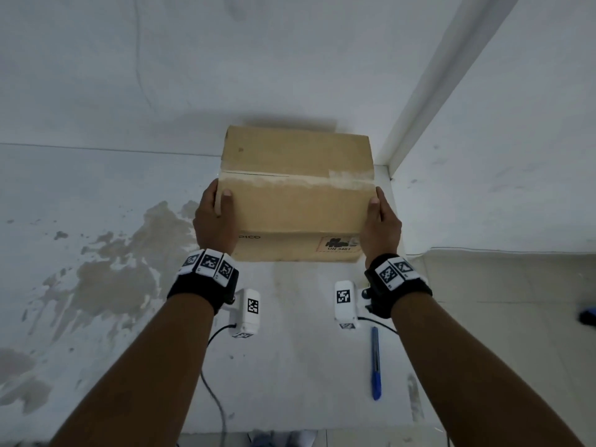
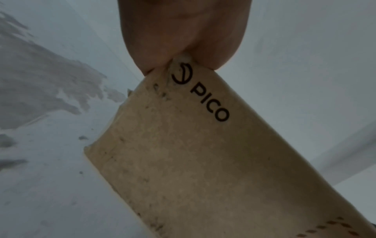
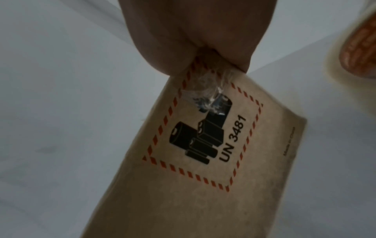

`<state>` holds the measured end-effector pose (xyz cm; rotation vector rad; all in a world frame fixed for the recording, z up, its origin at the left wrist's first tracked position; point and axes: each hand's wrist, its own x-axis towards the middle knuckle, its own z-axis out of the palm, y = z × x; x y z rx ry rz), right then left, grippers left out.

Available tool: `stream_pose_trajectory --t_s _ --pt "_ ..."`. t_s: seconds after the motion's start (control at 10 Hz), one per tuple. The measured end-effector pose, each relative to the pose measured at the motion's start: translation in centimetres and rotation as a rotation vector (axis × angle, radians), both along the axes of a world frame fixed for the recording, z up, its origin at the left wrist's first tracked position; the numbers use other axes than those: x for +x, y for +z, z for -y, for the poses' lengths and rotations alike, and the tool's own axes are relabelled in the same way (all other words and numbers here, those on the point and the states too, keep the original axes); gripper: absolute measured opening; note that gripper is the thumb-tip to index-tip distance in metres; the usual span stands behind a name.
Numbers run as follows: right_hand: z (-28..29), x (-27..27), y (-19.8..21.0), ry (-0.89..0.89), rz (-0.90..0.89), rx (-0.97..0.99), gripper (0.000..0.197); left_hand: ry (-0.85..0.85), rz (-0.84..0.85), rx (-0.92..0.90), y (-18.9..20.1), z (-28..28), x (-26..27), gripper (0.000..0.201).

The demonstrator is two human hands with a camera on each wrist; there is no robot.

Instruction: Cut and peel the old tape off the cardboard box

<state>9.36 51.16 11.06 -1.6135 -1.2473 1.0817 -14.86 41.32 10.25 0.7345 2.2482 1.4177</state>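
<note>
A brown cardboard box point(image 1: 296, 208) stands on the white table, printed PICO and UN 3481 on its near face. Old clear tape point(image 1: 348, 179) runs along the top seam, wrinkled at the right end. My left hand point(image 1: 219, 203) grips the box's left side, thumb on top. My right hand point(image 1: 379, 206) grips the right side the same way. In the left wrist view the left hand point(image 2: 183, 32) meets the box point(image 2: 193, 161) by the logo. In the right wrist view the right hand point(image 3: 199, 32) is on the box point(image 3: 203, 169), by a crumpled tape scrap point(image 3: 205, 96).
A blue utility knife point(image 1: 375, 362) lies on the table near my right forearm. White walls close in behind and to the right of the box. A dark blue object point(image 1: 588, 316) shows at the right edge. A blurred orange and cream object point(image 3: 362, 40) sits at the upper right.
</note>
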Motion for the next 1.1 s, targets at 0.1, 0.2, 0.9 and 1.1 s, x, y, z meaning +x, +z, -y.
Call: stream_pose_trajectory --t_s 0.1,0.2,0.9,1.1 --pt "-1.6 0.0 -0.1 0.014 0.012 0.012 0.041 -0.005 0.003 -0.009 0.2 -1.4 0.0 0.044" --pt "-2.4 -0.1 -0.2 0.002 0.012 0.016 0.040 0.001 0.005 -0.026 0.3 -2.3 -0.2 0.044" --pt "-1.4 0.7 1.0 0.141 0.137 -0.056 0.051 -0.223 0.079 -0.138 1.3 -1.5 -2.1 0.066" --pt "3.5 3.0 5.2 0.140 0.076 0.076 0.059 -0.215 0.132 0.004 2.3 5.5 -0.9 0.094"
